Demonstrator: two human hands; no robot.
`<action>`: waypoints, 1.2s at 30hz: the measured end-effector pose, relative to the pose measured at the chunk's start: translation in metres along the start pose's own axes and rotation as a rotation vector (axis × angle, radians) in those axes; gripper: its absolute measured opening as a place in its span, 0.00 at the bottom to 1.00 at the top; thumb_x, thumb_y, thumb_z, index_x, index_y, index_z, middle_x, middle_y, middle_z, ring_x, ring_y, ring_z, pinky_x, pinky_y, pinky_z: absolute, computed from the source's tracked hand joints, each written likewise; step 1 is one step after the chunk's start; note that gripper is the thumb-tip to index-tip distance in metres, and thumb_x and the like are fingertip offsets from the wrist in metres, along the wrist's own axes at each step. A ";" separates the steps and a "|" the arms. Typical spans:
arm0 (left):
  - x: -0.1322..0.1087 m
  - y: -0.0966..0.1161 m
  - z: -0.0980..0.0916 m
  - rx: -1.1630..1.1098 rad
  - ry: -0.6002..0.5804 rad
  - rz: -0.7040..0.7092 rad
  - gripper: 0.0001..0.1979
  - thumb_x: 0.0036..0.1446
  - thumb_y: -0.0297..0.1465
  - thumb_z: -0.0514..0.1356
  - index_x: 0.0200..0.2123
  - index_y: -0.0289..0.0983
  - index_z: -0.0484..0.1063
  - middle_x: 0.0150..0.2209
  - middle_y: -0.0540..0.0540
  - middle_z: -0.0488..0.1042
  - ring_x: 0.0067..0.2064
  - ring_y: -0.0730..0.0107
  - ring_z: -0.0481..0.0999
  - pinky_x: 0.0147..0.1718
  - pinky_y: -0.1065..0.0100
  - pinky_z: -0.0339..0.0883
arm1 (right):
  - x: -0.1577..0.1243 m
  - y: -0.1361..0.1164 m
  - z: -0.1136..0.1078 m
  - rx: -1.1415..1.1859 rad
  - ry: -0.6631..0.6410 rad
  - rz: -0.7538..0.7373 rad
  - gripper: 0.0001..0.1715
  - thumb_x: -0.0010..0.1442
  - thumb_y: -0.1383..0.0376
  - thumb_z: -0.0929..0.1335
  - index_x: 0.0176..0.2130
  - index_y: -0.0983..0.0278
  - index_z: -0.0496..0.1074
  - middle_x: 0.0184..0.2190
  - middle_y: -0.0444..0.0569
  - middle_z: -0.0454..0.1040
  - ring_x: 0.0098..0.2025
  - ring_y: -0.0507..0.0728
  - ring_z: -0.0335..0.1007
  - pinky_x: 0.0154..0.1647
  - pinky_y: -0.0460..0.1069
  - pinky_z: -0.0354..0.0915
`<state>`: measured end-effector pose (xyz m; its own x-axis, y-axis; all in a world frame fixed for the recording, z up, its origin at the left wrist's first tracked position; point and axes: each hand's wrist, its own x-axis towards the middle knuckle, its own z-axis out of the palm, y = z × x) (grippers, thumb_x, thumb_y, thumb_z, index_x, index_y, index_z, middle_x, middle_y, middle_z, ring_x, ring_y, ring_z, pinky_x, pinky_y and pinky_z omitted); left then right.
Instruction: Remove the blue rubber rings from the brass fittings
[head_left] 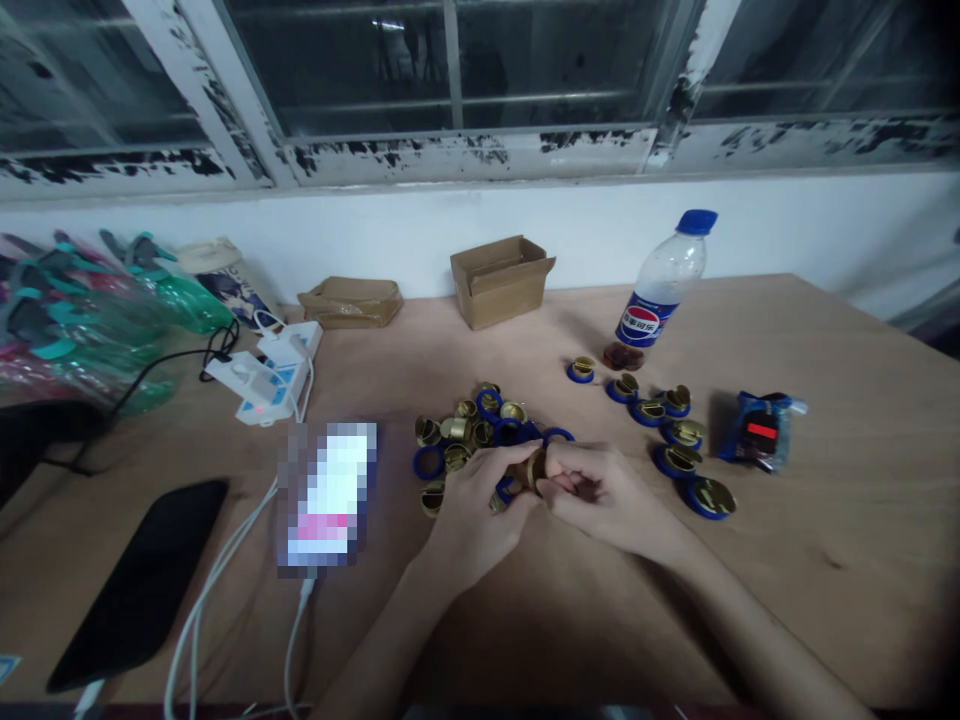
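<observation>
Between my two hands is a small round gold-coloured metal piece [536, 468], partly covered by the fingers. My left hand [480, 505] grips it from the left with thumb and fingers. From the other side, my right hand [600, 495] pinches it, its fingers curled in. Behind and beside my left hand lies a loose pile of gold metal pieces [456, 430] and blue rings [428, 461]. To the right, several gold pieces seated in blue rings [711, 497] form a slanting row, their lids tilted at different angles.
A cola bottle [649, 315], an open cardboard box [502, 285] and a flat brown package [352, 302] stand at the back. At right lies a blue plastic packet [761, 430]. Leftward are a lit phone [330, 490], a dark phone [142, 580], white cables and a power strip [281, 375].
</observation>
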<state>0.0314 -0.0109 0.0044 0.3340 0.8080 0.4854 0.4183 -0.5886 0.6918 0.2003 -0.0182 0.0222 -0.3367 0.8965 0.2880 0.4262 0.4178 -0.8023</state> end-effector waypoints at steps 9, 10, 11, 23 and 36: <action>0.000 -0.002 0.001 -0.019 0.015 -0.018 0.16 0.52 0.24 0.63 0.45 0.43 0.72 0.42 0.48 0.80 0.42 0.65 0.80 0.44 0.63 0.74 | -0.001 -0.007 -0.009 0.119 -0.049 0.092 0.17 0.62 0.62 0.63 0.23 0.62 0.57 0.18 0.37 0.54 0.21 0.47 0.49 0.20 0.44 0.48; 0.000 -0.002 0.001 -0.020 0.027 -0.028 0.15 0.52 0.26 0.64 0.45 0.43 0.72 0.42 0.48 0.80 0.41 0.65 0.80 0.43 0.63 0.75 | -0.001 -0.008 -0.011 0.137 -0.043 0.103 0.17 0.63 0.60 0.63 0.24 0.62 0.60 0.19 0.38 0.56 0.21 0.47 0.50 0.20 0.44 0.50; 0.001 -0.003 0.001 -0.020 0.050 -0.039 0.15 0.52 0.26 0.64 0.44 0.43 0.73 0.41 0.48 0.80 0.41 0.65 0.80 0.43 0.63 0.75 | -0.001 -0.008 -0.012 0.154 -0.019 0.110 0.17 0.64 0.58 0.62 0.26 0.63 0.62 0.19 0.39 0.57 0.21 0.47 0.52 0.20 0.44 0.51; 0.008 -0.007 -0.008 -0.009 0.310 -0.181 0.09 0.52 0.29 0.64 0.39 0.39 0.72 0.34 0.50 0.78 0.35 0.68 0.78 0.37 0.68 0.72 | 0.005 0.016 -0.013 -0.064 0.269 0.169 0.21 0.67 0.55 0.58 0.53 0.59 0.70 0.54 0.50 0.72 0.57 0.58 0.67 0.60 0.57 0.59; 0.005 -0.008 -0.010 0.198 0.246 -0.222 0.08 0.59 0.34 0.57 0.39 0.38 0.72 0.36 0.46 0.78 0.37 0.64 0.78 0.37 0.66 0.70 | 0.005 0.025 -0.016 -0.083 0.209 0.285 0.31 0.67 0.49 0.53 0.63 0.56 0.59 0.66 0.44 0.56 0.68 0.58 0.46 0.69 0.59 0.41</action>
<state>0.0213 -0.0022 0.0063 0.0142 0.8848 0.4658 0.6209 -0.3730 0.6895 0.2229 -0.0012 0.0116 -0.0188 0.9859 0.1662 0.5482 0.1492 -0.8230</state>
